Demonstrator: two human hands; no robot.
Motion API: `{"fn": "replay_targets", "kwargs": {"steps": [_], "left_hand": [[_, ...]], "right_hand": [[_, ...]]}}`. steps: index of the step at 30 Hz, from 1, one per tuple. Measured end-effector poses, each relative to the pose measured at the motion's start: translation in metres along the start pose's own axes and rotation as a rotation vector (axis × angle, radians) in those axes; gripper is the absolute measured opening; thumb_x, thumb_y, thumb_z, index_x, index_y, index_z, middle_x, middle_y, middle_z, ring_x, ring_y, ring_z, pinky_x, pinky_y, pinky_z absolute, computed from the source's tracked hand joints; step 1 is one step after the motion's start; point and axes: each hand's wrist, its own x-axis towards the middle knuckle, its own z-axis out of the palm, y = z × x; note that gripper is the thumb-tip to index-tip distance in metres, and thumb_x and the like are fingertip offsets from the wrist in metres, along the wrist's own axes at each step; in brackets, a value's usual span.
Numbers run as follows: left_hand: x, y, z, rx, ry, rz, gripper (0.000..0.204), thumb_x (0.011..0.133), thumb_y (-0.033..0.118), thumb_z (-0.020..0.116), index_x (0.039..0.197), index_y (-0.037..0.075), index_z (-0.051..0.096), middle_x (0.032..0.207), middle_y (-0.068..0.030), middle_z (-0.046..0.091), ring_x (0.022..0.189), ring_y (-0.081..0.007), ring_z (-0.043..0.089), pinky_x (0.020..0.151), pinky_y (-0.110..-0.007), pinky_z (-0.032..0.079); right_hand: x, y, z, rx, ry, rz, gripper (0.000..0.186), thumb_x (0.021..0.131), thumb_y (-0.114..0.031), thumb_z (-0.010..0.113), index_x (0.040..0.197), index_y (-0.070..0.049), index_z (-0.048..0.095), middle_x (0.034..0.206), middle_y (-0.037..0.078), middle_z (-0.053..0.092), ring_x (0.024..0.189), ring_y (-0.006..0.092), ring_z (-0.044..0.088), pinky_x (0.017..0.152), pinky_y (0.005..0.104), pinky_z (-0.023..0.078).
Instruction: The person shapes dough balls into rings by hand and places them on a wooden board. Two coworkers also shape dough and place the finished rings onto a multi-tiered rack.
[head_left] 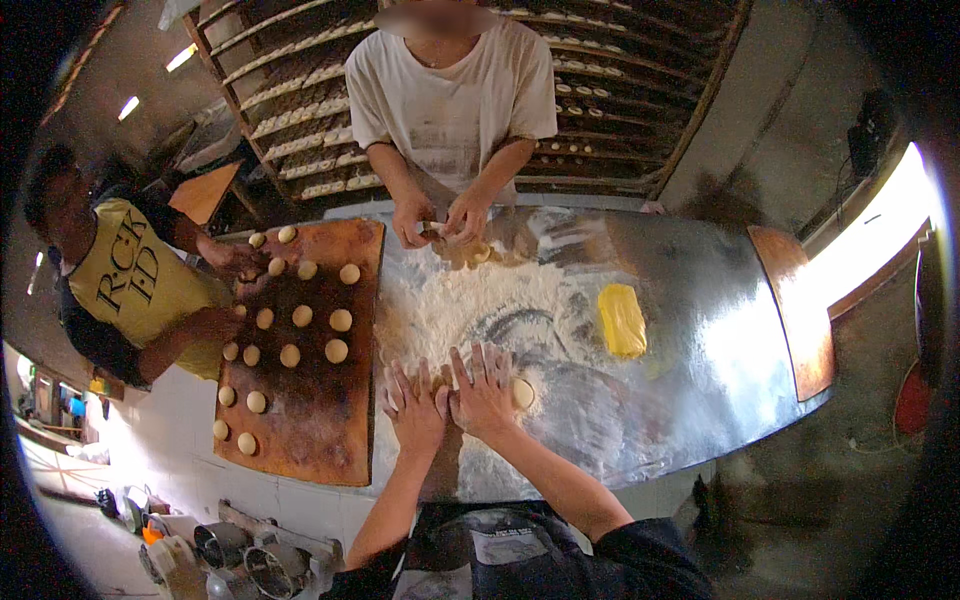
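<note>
My left hand [414, 410] and my right hand [482, 398] rest side by side on the floured metal table [700, 380], fingers stretched out and dusted white, thumbs close together. Whatever lies beneath the palms is mostly hidden. A pale round dough piece [523, 394] sits just right of my right hand. Loose flour [450, 295] spreads beyond my fingertips, and a yellow wrapped block [622, 320] lies farther right. To the left, a brown tray [330, 440] carries several spaced dough rounds [302, 316].
Across the table a person in a white shirt [450, 120] handles dough. Another in a yellow shirt [130, 280] reaches over the tray. Racks [260, 100] of dough pieces stand behind. A brown board [795, 320] lies at the right end; metal containers [275, 570] stand below left.
</note>
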Motion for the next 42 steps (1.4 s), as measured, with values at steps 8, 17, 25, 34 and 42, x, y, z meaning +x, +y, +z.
{"fn": "replay_targets", "kwargs": {"steps": [8,17,25,34,42], "left_hand": [[-0.008,0.012,-0.04,-0.316,0.182,-0.064,0.044,0.094,0.028,0.051,0.134,0.009,0.047,0.127,-0.0263,0.052,0.113,-0.0408,0.053,0.092,-0.049,0.04],[-0.023,0.06,-0.015,-0.823,-0.43,-0.11,0.036,0.089,0.021,0.058,0.118,0.002,0.053,0.083,-0.0236,0.067,0.08,-0.0442,0.065,0.067,-0.05,0.052],[-0.03,0.07,-0.027,-0.684,-0.384,-0.132,0.033,0.088,0.017,0.061,0.114,-0.002,0.053,0.092,-0.026,0.066,0.087,-0.0406,0.066,0.074,-0.048,0.052],[-0.027,0.068,-0.041,-1.317,-0.443,-0.251,0.029,0.09,0.022,0.067,0.106,-0.001,0.061,0.093,-0.0079,0.068,0.083,-0.0143,0.065,0.075,-0.028,0.051],[-0.028,0.067,-0.092,-1.3,-0.403,-0.103,0.029,0.087,0.019,0.071,0.103,-0.002,0.062,0.094,-0.0076,0.068,0.083,-0.0132,0.065,0.075,-0.028,0.052]], "right_hand": [[-0.014,0.091,-0.048,0.016,-0.174,0.267,0.034,0.087,-0.028,0.062,0.113,-0.007,0.058,0.1,0.019,0.065,0.096,0.0374,0.061,0.089,0.0493,0.046],[-0.018,0.102,-0.054,0.747,-0.476,0.188,0.033,0.085,-0.025,0.066,0.107,-0.004,0.053,0.088,0.02,0.063,0.085,0.0367,0.063,0.073,0.0429,0.05],[-0.032,0.085,-0.055,0.696,-0.396,0.317,0.051,0.08,-0.018,0.072,0.123,-0.006,0.046,0.099,0.019,0.065,0.09,0.0332,0.064,0.079,0.0424,0.05],[-0.054,0.091,-0.09,1.3,-0.345,0.292,0.06,0.082,-0.012,0.074,0.132,-0.004,0.041,0.104,0.011,0.061,0.096,0.0177,0.059,0.084,0.0334,0.049],[-0.046,0.078,-0.126,1.187,-0.393,0.256,0.057,0.076,-0.012,0.075,0.125,-0.005,0.046,0.107,0.014,0.062,0.089,0.0241,0.064,0.083,0.0366,0.049]]}}
